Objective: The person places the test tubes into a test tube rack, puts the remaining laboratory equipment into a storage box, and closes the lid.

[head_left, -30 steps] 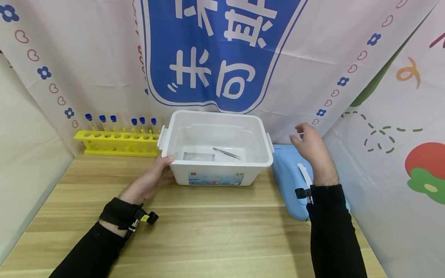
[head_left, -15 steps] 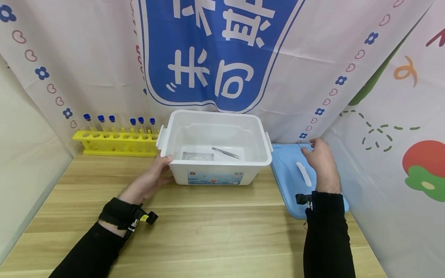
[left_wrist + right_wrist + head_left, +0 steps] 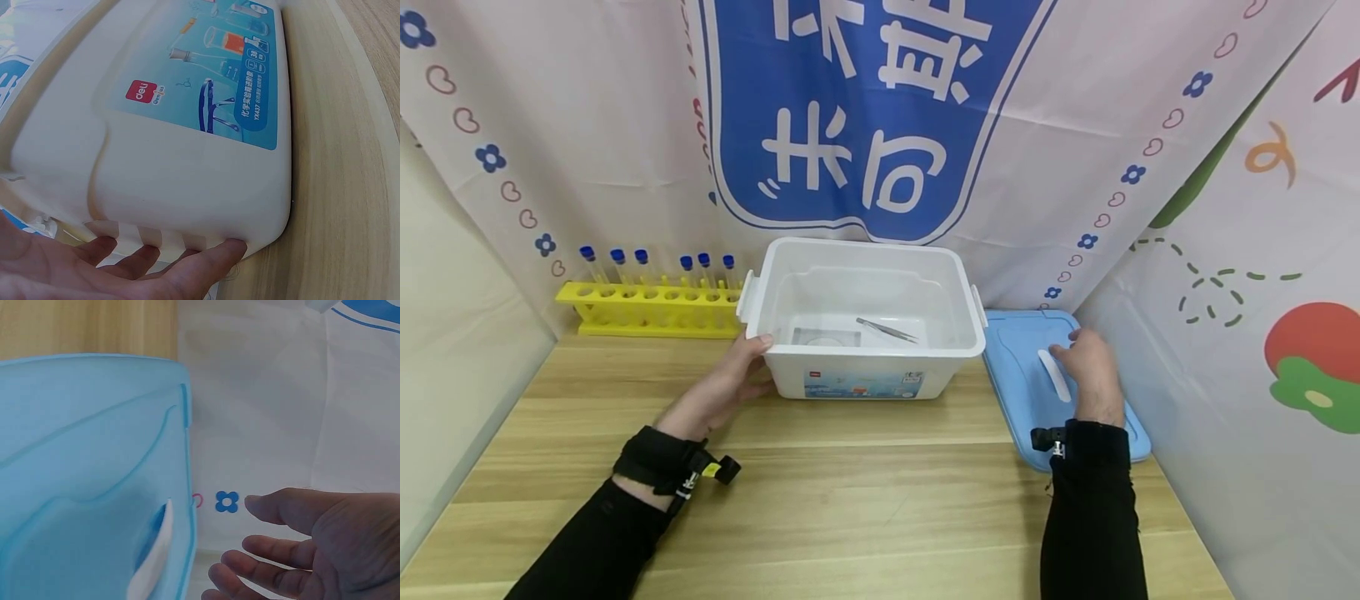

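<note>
A white plastic storage box (image 3: 868,367) stands upright and uncovered on the table. Inside lie a pair of metal tweezers (image 3: 887,331) and a flat grey-patterned rectangle (image 3: 801,336). My left hand (image 3: 722,387) rests against the box's left front corner, thumb at the rim. In the left wrist view, its fingertips (image 3: 234,249) touch the box's end wall. To the right lies a light blue lid (image 3: 1022,367) with a white handle (image 3: 1055,375). Over its right part, near the handle, is my right hand (image 3: 1093,375). Its fingers are relaxed and hold nothing in the right wrist view.
At the back left, a yellow test tube rack (image 3: 655,312) holds several tubes with blue caps, close beside the box. A printed cloth (image 3: 1037,167) hangs behind everything, and another patterned sheet (image 3: 1217,367) bounds the right side. Bare wood table (image 3: 865,500) shows in front.
My right hand has come down and toward me over the blue lid, from above its far edge to near the white handle. My left hand and the box have stayed in place.
</note>
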Motion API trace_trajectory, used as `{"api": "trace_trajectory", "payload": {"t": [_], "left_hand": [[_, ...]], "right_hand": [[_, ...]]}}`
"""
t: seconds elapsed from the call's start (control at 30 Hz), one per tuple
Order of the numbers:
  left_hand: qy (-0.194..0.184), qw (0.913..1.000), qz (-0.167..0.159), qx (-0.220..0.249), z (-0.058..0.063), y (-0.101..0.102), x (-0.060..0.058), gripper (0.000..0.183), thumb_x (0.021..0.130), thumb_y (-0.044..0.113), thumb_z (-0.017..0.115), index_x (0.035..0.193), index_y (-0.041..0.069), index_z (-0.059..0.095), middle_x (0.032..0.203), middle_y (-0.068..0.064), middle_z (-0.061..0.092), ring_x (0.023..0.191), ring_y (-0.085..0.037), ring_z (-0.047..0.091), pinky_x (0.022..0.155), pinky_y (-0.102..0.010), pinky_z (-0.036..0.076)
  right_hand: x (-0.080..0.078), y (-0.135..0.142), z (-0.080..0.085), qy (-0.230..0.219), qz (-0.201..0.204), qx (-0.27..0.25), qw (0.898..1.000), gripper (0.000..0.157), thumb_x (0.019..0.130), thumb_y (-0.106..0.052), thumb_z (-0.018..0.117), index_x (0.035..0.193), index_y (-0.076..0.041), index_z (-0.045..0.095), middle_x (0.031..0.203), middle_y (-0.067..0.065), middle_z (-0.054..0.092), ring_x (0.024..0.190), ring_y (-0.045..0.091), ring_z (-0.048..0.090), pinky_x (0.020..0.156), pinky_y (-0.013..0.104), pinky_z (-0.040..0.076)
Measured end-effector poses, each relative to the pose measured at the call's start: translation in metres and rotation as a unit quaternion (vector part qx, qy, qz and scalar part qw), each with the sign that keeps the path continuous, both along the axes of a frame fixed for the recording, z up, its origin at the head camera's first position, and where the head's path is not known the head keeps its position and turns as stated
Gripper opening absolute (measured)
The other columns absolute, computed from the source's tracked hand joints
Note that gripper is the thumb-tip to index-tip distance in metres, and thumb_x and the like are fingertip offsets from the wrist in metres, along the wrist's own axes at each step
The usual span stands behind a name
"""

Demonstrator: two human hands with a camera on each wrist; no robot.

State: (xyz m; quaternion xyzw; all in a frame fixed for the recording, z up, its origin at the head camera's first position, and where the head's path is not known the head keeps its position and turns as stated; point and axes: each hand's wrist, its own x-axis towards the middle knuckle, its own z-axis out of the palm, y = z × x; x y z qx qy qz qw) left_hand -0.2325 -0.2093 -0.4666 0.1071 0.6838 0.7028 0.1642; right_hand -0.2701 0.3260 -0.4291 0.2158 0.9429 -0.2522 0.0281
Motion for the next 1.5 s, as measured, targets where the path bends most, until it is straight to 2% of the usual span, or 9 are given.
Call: {"api": "trace_trajectory", "payload": {"t": [0.13, 0.3, 0.5, 0.6, 0.8, 1.0, 1.17, 1.4, 1.5], "left_hand": [[0.002, 1.0000, -0.002, 0.001, 0.000, 0.000, 0.000, 0.081, 0.103, 0.049, 0.041, 0.167, 0.025, -0.004, 0.169, -0.019, 0.008, 0.156, -0.044, 0.005, 0.112, -0.077, 0.024], [0.002, 1.0000, -0.002, -0.001, 0.000, 0.000, 0.000, 0.081, 0.104, 0.049, 0.040, 0.167, 0.024, -0.004, 0.169, -0.019, 0.007, 0.155, -0.044, 0.004, 0.112, -0.078, 0.023], [0.001, 1.0000, -0.001, 0.002, 0.000, -0.001, 0.000, 0.080, 0.104, 0.048, 0.040, 0.167, 0.026, -0.004, 0.169, -0.019, 0.006, 0.155, -0.046, 0.005, 0.111, -0.078, 0.024], [0.000, 1.0000, -0.002, 0.000, 0.000, -0.001, 0.000, 0.080, 0.104, 0.048, 0.040, 0.167, 0.026, -0.004, 0.169, -0.020, 0.007, 0.155, -0.046, 0.005, 0.112, -0.078, 0.023], [-0.001, 1.0000, 0.001, -0.001, 0.002, -0.001, 0.000, 0.079, 0.104, 0.047, 0.039, 0.167, 0.026, -0.004, 0.169, -0.020, 0.008, 0.155, -0.045, 0.006, 0.112, -0.077, 0.023], [0.002, 1.0000, 0.001, 0.000, 0.002, -0.001, 0.000, 0.079, 0.104, 0.047, 0.040, 0.166, 0.026, -0.003, 0.168, -0.019, 0.010, 0.155, -0.045, 0.007, 0.112, -0.077, 0.024], [0.006, 1.0000, -0.002, -0.001, 0.001, 0.000, 0.001, 0.080, 0.104, 0.049, 0.040, 0.167, 0.026, -0.004, 0.169, -0.019, 0.008, 0.155, -0.045, 0.006, 0.111, -0.078, 0.024], [0.006, 0.9999, -0.006, 0.008, -0.001, 0.000, 0.000, 0.082, 0.103, 0.051, 0.041, 0.167, 0.024, -0.004, 0.169, -0.021, 0.009, 0.155, -0.045, 0.007, 0.112, -0.077, 0.024], [0.005, 0.9999, -0.006, 0.011, -0.001, -0.001, 0.001, 0.082, 0.103, 0.051, 0.041, 0.167, 0.026, -0.004, 0.168, -0.021, 0.009, 0.155, -0.044, 0.008, 0.111, -0.078, 0.024]], "right_hand": [[-0.002, 0.003, -0.010, -0.027, -0.001, 0.009, 1.000, 0.063, 0.104, -0.027, 0.060, 0.151, 0.009, 0.040, 0.148, 0.037, 0.044, 0.130, 0.053, 0.047, 0.107, 0.064, 0.045], [-0.003, 0.005, -0.021, -0.033, 0.004, 0.012, 0.999, 0.057, 0.104, -0.023, 0.059, 0.146, 0.013, 0.045, 0.145, 0.038, 0.047, 0.130, 0.054, 0.048, 0.106, 0.063, 0.046], [0.002, 0.005, -0.026, -0.045, 0.012, 0.011, 0.999, 0.048, 0.103, -0.018, 0.059, 0.138, 0.014, 0.052, 0.133, 0.036, 0.056, 0.114, 0.047, 0.057, 0.100, 0.059, 0.051], [0.004, 0.005, -0.028, -0.053, 0.015, 0.009, 0.998, 0.042, 0.103, -0.017, 0.058, 0.132, 0.013, 0.056, 0.125, 0.033, 0.059, 0.105, 0.042, 0.058, 0.096, 0.058, 0.053], [0.003, 0.003, -0.034, -0.051, 0.018, 0.020, 0.998, 0.036, 0.103, -0.012, 0.056, 0.129, 0.013, 0.058, 0.121, 0.033, 0.061, 0.104, 0.042, 0.058, 0.094, 0.057, 0.053], [0.002, 0.002, -0.037, -0.055, 0.006, 0.025, 0.998, 0.034, 0.102, -0.011, 0.058, 0.128, 0.011, 0.059, 0.121, 0.032, 0.061, 0.104, 0.042, 0.058, 0.093, 0.056, 0.053], [0.003, 0.006, -0.036, -0.054, 0.011, 0.025, 0.998, 0.034, 0.102, -0.012, 0.058, 0.127, 0.011, 0.060, 0.121, 0.031, 0.062, 0.102, 0.041, 0.057, 0.092, 0.056, 0.053], [0.003, 0.013, -0.035, -0.044, 0.010, 0.025, 0.999, 0.034, 0.103, -0.017, 0.060, 0.122, 0.011, 0.061, 0.113, 0.030, 0.063, 0.096, 0.039, 0.060, 0.083, 0.052, 0.055], [0.003, 0.015, -0.034, -0.043, 0.002, 0.021, 0.999, 0.036, 0.103, -0.019, 0.059, 0.124, 0.011, 0.061, 0.114, 0.029, 0.063, 0.098, 0.039, 0.060, 0.084, 0.052, 0.056]]}}
